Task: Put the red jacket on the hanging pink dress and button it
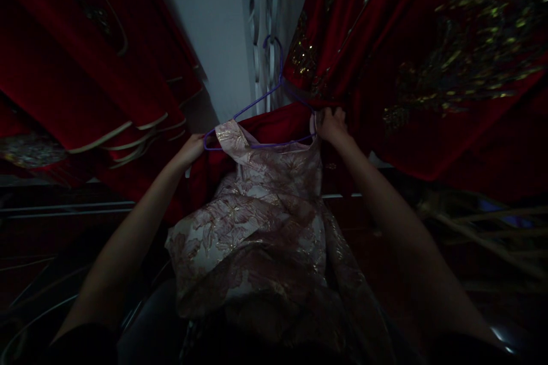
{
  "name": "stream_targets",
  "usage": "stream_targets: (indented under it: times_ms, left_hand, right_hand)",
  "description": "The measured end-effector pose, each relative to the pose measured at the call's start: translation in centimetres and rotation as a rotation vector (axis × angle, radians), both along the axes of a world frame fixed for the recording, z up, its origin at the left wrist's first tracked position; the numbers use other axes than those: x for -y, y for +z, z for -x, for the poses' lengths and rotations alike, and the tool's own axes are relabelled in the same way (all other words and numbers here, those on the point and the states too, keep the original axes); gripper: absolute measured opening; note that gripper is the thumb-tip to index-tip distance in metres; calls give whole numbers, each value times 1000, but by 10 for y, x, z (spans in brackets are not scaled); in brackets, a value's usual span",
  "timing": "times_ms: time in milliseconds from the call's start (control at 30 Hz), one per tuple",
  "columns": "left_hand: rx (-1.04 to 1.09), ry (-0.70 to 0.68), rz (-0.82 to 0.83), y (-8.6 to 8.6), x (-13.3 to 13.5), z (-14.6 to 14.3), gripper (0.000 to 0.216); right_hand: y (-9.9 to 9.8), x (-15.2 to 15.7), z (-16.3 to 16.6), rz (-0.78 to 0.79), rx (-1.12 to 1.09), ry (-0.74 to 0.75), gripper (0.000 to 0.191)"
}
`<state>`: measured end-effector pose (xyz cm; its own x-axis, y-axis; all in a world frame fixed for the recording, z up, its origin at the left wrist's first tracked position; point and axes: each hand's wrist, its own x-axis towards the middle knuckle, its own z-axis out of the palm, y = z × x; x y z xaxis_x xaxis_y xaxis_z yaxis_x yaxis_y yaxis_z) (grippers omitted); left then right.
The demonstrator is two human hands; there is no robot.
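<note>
A pale pink dress (274, 222) with metallic floral brocade hangs in front of me on a purple hanger (257, 104). The hanger's hook points up toward a metal rail. My left hand (192, 150) is closed at the hanger's left end, just outside the dress's left shoulder; its fingertips are partly hidden. My right hand (334, 124) is closed at the opposite shoulder, its fingers curled over the strap and hanger end. Red cloth (278, 120) shows behind the neckline. The dress's lower part falls toward me into shadow.
Red curtain-like fabric (85, 63) with pale trim hangs on the left. More red fabric (411, 142) with gold sequins hangs on the right. Between them stands a pale wall (205, 11) with slotted metal strips (256, 28). Wooden slats (483, 239) lie low at right, dimly lit.
</note>
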<state>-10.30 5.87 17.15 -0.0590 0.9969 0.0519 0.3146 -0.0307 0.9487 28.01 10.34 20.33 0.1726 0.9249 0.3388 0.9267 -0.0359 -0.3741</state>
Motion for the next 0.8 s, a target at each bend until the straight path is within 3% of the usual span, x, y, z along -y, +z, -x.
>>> stream_targets:
  times_ms: [67, 133, 200, 267, 333, 400, 433, 500, 533, 633, 700, 733, 800]
  left_hand:
    - [0, 39, 15, -1, 2, 6, 37]
    - [-2, 38, 68, -5, 9, 16, 35]
    - [-58, -40, 198, -11, 21, 27, 35]
    - [-197, -280, 408, -17, 37, 35, 35]
    - [-364, -634, 600, -19, 52, 37, 34]
    - [-474, -891, 668, -16, 59, 33, 33]
    - [-506, -936, 645, -13, 60, 29, 34]
    - [-557, -875, 494, -4, 53, 21, 37]
    - [-585, -768, 373, 1, 47, 18, 40]
    - [-686, -229, -103, 15, 21, 8, 52]
    - [-759, 24, -399, 22, 2, 1, 60]
    - [-801, 51, -506, 24, -7, -4, 63]
    - [-884, -20, -612, 26, -23, -13, 63]
  right_hand:
    - [7, 0, -4, 22, 21, 26, 37]
    - [17, 3, -16, 145, 1, 88, 27]
    - [29, 9, -35, 286, -105, 192, 15]
    - [36, 15, -53, 310, -278, 313, 7]
    - [38, 19, -66, 268, -398, 348, 8]
    - [33, 20, -71, 208, -467, 326, 8]
    - [30, 19, -70, 178, -492, 313, 8]
    - [22, 18, -66, 121, -530, 300, 13]
    - [19, 17, -62, 93, -540, 296, 16]
    - [13, 19, -54, 13, -545, 306, 21]
    - [11, 21, -51, -25, -544, 332, 21]
    - [10, 22, -50, -46, -546, 345, 20]
    - [6, 23, -49, -98, -551, 365, 19]
